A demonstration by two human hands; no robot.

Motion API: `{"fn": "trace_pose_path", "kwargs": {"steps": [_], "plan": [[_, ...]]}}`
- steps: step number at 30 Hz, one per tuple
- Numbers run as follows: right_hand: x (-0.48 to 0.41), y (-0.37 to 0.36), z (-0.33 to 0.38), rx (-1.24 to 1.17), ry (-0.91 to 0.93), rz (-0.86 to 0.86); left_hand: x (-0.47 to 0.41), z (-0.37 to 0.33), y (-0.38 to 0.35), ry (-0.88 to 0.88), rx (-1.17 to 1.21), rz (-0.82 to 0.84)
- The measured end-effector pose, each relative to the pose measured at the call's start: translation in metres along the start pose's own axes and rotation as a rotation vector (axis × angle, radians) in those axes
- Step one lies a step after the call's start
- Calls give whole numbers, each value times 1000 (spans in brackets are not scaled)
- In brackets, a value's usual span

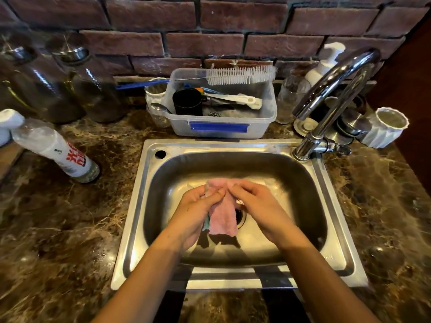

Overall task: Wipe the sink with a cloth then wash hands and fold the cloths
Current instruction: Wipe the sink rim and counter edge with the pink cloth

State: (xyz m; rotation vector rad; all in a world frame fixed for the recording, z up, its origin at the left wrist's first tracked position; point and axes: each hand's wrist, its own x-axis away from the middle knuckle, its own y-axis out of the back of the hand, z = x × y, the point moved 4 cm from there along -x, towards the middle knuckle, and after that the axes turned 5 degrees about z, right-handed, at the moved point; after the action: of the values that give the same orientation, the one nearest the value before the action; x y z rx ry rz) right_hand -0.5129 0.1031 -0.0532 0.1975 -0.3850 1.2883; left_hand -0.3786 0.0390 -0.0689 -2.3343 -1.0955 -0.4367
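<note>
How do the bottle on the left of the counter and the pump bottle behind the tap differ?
The spray bottle lies tipped on the counter left of the sink; the pump bottle stands upright by the brick wall behind the tap. The spray bottle carries a label with red print; the pump bottle shows none from here. The spray bottle is in full view; the tap partly hides the pump bottle. Both have white tops.

Warm, fairly dim light falls from above and behind the camera, so the cloth (pixel 222 212) pinched between both hands throws a dark shadow on the sink (pixel 303 190) floor just below the grip. Bright glare streaks the faucet (pixel 335 89) up and right of the grip. Far from the grip, the edges bend and the glass jars (pixel 46 85) at upper left blur.
</note>
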Motion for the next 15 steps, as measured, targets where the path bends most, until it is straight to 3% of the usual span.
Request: {"fn": "trace_pose_path", "kwargs": {"steps": [3, 15], "plan": [[-1, -29, -3, -218, -82, 241, 3, -7, 5, -30, -12, 35], [-25, -77, -3, -293, -68, 241, 0, -25, 61, -48, -48, -60]]}}
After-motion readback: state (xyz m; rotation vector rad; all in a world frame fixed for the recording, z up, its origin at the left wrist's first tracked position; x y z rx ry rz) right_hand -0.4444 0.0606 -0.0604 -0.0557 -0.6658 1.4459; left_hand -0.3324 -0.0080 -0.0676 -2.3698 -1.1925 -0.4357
